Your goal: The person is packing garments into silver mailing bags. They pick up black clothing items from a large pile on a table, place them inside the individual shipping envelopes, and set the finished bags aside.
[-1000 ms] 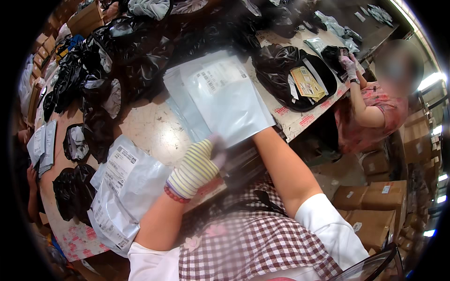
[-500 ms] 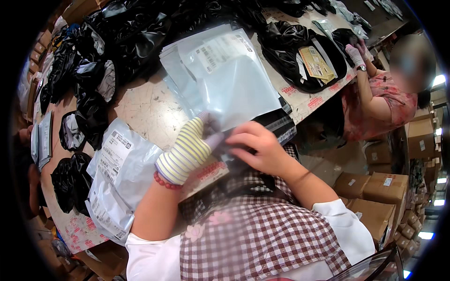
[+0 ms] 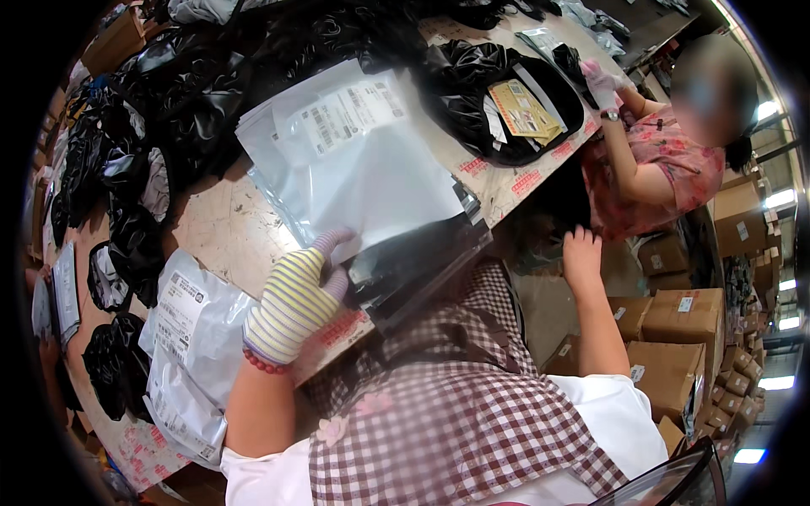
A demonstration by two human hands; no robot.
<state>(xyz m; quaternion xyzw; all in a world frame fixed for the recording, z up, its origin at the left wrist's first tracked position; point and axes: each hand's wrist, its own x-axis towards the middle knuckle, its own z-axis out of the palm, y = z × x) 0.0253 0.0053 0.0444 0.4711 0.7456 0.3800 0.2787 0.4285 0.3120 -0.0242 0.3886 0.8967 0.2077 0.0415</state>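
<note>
Left hand's (image 3: 295, 297) grip clamped on near edge of pale mailer stack (image 3: 367, 181) at the tabletop's (image 3: 221, 221) front, right hand's (image 3: 584, 260) fingers apart, empty; likely light, floppy, slick, so pinch full edge thickness.

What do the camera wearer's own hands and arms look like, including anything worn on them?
The left hand wears a knitted glove striped in yellow, white and purple. A red beaded bracelet circles that wrist. The right hand has no glove or bracelet showing. The white sleeves end around the elbows.
</note>
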